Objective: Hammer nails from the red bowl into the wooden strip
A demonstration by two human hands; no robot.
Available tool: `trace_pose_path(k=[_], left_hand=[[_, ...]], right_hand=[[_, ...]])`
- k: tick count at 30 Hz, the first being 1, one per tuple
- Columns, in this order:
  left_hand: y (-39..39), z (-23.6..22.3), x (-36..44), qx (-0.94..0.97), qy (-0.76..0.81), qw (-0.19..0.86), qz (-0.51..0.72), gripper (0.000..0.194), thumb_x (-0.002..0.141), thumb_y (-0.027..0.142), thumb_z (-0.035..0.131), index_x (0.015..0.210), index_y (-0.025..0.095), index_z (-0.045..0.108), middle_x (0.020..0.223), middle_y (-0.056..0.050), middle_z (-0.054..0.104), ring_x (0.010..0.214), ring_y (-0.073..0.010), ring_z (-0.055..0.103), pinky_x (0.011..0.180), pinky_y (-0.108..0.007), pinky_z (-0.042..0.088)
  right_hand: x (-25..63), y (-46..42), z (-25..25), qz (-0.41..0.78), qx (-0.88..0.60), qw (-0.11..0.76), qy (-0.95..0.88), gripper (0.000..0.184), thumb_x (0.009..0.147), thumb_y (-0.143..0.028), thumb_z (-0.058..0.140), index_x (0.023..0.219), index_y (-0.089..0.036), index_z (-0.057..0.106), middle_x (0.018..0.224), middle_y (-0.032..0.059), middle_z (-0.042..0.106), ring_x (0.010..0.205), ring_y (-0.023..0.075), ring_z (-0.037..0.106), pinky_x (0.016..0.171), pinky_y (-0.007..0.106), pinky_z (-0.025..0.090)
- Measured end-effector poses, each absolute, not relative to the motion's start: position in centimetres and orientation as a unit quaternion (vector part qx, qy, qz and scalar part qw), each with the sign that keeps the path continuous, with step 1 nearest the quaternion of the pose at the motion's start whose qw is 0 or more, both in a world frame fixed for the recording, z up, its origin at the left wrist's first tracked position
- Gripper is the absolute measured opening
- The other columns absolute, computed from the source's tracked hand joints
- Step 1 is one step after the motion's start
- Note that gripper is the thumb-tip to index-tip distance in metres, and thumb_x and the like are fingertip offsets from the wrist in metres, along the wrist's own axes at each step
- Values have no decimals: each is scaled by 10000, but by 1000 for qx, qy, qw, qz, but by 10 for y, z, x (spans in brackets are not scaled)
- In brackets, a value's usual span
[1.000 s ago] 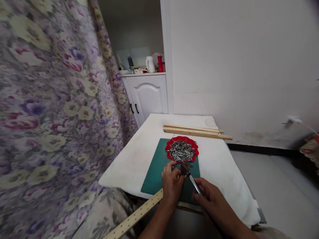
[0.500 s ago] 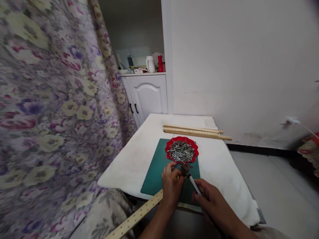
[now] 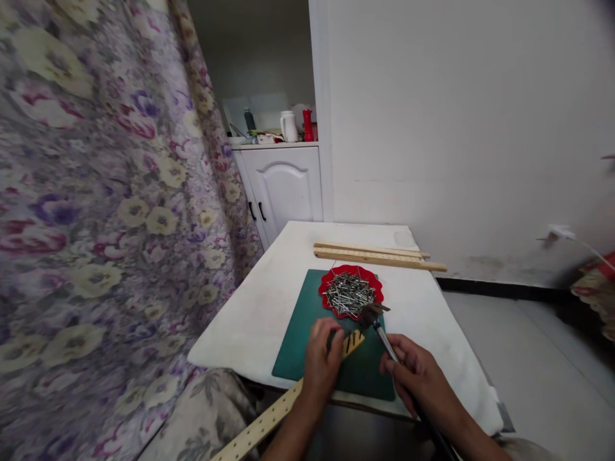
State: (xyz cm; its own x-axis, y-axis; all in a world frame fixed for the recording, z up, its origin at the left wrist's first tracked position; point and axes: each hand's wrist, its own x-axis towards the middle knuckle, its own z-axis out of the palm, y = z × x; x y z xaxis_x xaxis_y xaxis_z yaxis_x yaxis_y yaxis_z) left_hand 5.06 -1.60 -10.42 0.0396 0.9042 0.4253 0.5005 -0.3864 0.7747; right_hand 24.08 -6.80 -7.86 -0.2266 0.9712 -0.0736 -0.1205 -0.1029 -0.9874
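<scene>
A pale wooden strip (image 3: 262, 424) with rows of holes runs from the lower left under my left hand (image 3: 321, 362) onto the green mat (image 3: 298, 346). My left hand is closed over the strip, its fingers curled; what the fingertips touch is partly hidden. Several dark nails (image 3: 353, 338) stand in the strip's far end, just right of those fingers. My right hand (image 3: 420, 374) is wrapped round the handle of a claw hammer (image 3: 384, 339). The hammer's head is raised beside the strip's end, near a red scalloped dish (image 3: 378, 282) heaped with loose nails (image 3: 348, 294).
More wooden strips (image 3: 369, 255) lie across the back of the white-covered table (image 3: 245, 320). A floral curtain (image 3: 120, 224) hangs on the left. Behind stands a white cabinet (image 3: 288, 186) with a white jug (image 3: 289, 127) and a red bottle (image 3: 308, 125) on top.
The hammer has moved up and to the right, away from the strip's end. My left fingers have drawn back a little left, uncovering the nails in the strip.
</scene>
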Motion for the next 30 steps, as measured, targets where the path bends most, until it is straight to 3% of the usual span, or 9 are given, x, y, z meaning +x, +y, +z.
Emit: trace_pose_path(k=[3,6,10,18,30], left_hand=[[-4,-96,37,687,501,296,435,279,918,336,358,918,210,608,848,-26,642,838,-171,596,778,-290,467],[10,-93,32,710,475,354,381,303,919,352,353,1056,227,593,879,-11,666,854,-165,607,809,-284,465],[20,-94,36,741,440,376,340,321,918,339,352,1099,234,596,888,-11,663,840,-160,606,789,-269,463],[35,-106,35,787,377,378,309,235,840,199,444,865,186,678,832,-25,637,768,-151,573,724,-245,441],[50,-111,37,818,342,378,267,165,793,176,553,831,155,712,814,-45,655,748,-141,595,696,-219,442]], right_hand=[[241,-66,-81,600,-430,457,-496,339,820,-387,561,1078,-188,469,799,-11,601,271,3,375,260,144,233],[239,-66,-82,598,-431,462,-492,307,830,-356,551,1073,-190,460,831,-6,610,271,-2,372,258,140,235],[237,-66,-79,606,-432,459,-485,281,832,-346,543,1051,-187,466,808,-14,613,264,-1,372,255,141,235],[236,-65,-77,604,-431,457,-490,231,831,-334,540,997,-186,474,803,-27,594,270,-8,378,261,137,237],[237,-63,-79,608,-431,454,-488,203,837,-310,542,987,-193,473,782,-39,594,271,-10,384,266,130,232]])
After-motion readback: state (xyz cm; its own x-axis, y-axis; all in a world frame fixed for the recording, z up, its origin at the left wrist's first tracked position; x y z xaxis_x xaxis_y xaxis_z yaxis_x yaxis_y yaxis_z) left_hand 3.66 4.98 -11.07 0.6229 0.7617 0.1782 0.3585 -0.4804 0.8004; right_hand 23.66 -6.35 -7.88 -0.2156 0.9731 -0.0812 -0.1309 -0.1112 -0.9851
